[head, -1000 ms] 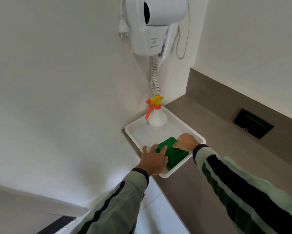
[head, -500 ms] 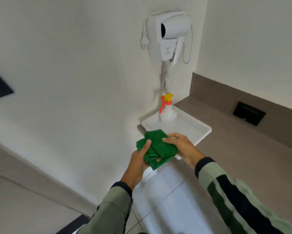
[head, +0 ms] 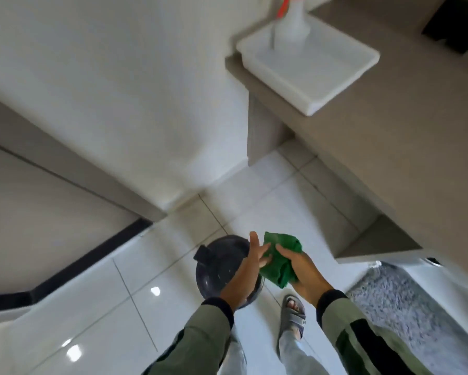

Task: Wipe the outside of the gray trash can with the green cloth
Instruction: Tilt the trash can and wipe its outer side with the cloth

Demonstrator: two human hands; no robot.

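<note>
The green cloth (head: 278,259), crumpled, is held in the air above the floor. My right hand (head: 304,272) grips its right side, fingers wrapped round it. My left hand (head: 247,269) has its fingers spread and touches the cloth's left edge. Under my left hand stands the gray trash can (head: 219,269) on the white floor tiles, seen from above, round with a dark lid and a small tab at its upper left. My left wrist covers part of its right side.
A white tray (head: 332,85) with a spray bottle (head: 292,25) sits on the brown counter (head: 416,136) at upper right. My sandalled foot (head: 292,315) stands right of the can. A speckled mat (head: 416,307) lies at lower right. White wall and dark skirting run on the left.
The view has swung down from the counter to the floor. The cloth has left the tray and come down with both hands, now above the trash can.
</note>
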